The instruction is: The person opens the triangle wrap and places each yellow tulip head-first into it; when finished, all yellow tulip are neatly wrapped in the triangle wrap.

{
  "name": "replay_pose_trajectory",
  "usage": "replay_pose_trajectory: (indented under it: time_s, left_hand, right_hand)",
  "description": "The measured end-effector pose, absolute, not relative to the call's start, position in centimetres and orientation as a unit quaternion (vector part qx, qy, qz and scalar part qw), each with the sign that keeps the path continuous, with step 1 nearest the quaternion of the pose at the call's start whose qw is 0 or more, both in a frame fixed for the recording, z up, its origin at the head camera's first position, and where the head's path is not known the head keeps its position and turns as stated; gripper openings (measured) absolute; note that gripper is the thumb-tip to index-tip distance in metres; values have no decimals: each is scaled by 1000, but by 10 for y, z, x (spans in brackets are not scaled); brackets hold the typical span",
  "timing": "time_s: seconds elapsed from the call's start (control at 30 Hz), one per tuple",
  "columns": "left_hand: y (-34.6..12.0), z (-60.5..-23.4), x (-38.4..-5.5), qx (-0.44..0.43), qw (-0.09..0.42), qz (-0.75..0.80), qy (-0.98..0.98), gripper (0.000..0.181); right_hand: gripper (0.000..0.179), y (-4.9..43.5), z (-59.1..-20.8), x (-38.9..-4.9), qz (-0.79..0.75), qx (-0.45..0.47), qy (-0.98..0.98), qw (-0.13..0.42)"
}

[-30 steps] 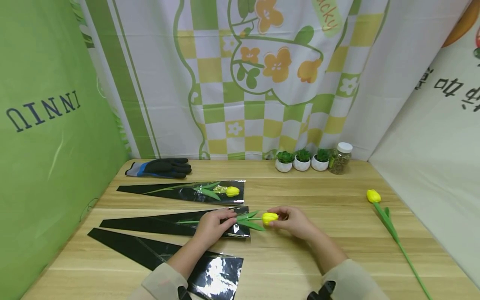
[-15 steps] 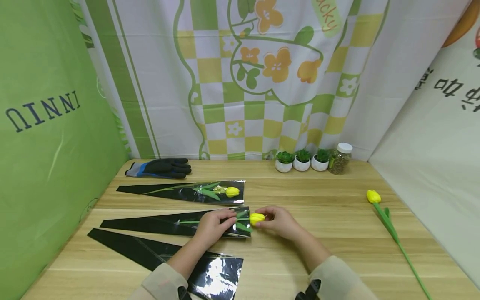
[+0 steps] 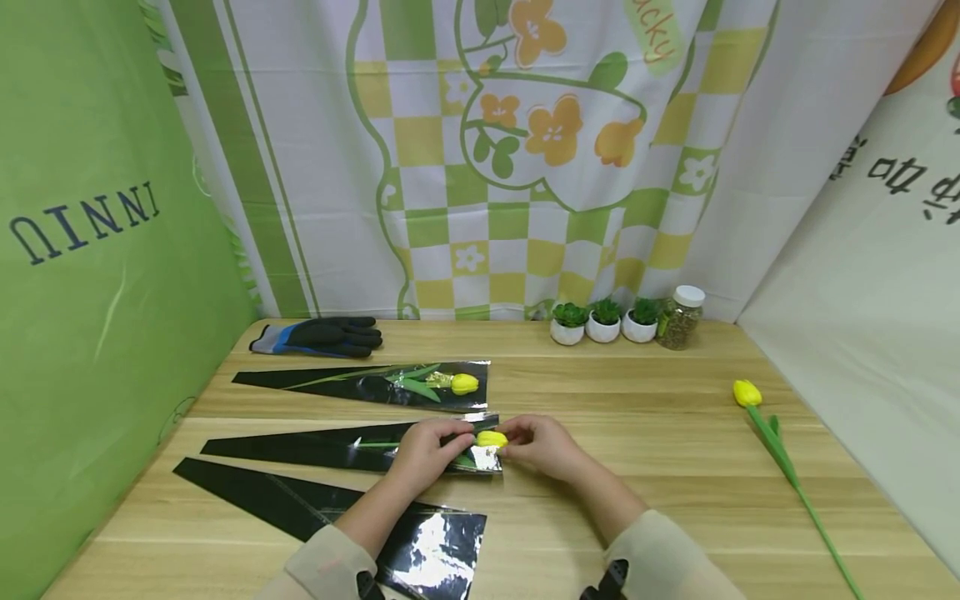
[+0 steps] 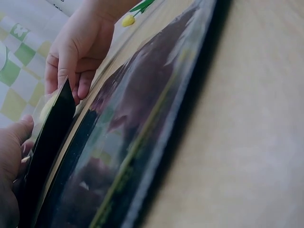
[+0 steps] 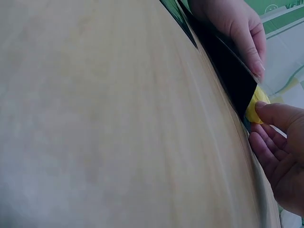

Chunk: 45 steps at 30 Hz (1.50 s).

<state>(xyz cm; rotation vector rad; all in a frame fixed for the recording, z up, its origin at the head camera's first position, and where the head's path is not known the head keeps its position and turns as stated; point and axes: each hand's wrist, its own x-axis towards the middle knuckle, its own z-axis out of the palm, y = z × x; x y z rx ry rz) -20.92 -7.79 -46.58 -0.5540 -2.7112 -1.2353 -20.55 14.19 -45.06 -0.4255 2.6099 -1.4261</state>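
A yellow artificial tulip [image 3: 492, 438] lies in the middle black-backed clear flower sleeve [image 3: 292, 450], its head just inside the open right end. My right hand [image 3: 543, 446] pinches the bloom between thumb and fingers, which the right wrist view shows with the yellow petals [image 5: 255, 107] under the thumb. My left hand [image 3: 427, 457] holds the sleeve near its mouth, covering part of the stem and leaves. In the left wrist view, the left thumb [image 4: 23, 129] lies along the sleeve's raised edge, and the right hand [image 4: 80, 47] is at the mouth.
Behind lies a sleeve [image 3: 360, 387] with a yellow tulip inside. Another black sleeve [image 3: 435, 550] lies in front, partly under the left forearm. One loose tulip [image 3: 783, 462] rests at right. Gloves [image 3: 318, 337], potted succulents [image 3: 603, 325] and a jar [image 3: 680, 318] line the back edge.
My right hand has moved left, sliding the tulip deeper into the middle sleeve, so the bloom has passed from outside the mouth to inside. My left hand has stayed in place.
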Motion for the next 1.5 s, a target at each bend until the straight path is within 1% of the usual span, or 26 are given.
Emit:
replay_pose_trajectory:
  time_s: [0.13,0.43,0.63,0.8,0.93,1.07,1.23,1.5]
  left_hand:
    - [-77,-466,-209,-189,64,-408,-891,20]
    - [-77,-465,-209,-188,71,-410,-889,19]
    - [-78,-464,-209,-192,75,-413,-887,19]
    - [-78,-465,-209,-196,69,-417,-885,19]
    - [-79,-466,-210,-201,68,-417,-884,18]
    - [-81,-467,-211,-207,72,-412,-884,18]
    - [-85,-468,-213,-217,80,-401,-886,18]
    - [-91,-469,-219,-236,104,-383,-887,19]
  right_hand:
    - [27,138,-452,-208,-476,-126,866,83]
    - [21,131,-455,-211,-469,-121,872,78]
    - [21,128,-459,-213,-471,-122,871,69]
    - [24,129,-458,-213,-476,-117,868,81]
    - [25,138,-455,-211,-486,-107,861,104]
    - [27,153,-449,-207,-512,-67,846,129]
    - [29,175,-444,-199,-529,-37,838,127]
    - [36,212,-441,-183,-556,-45,822,117]
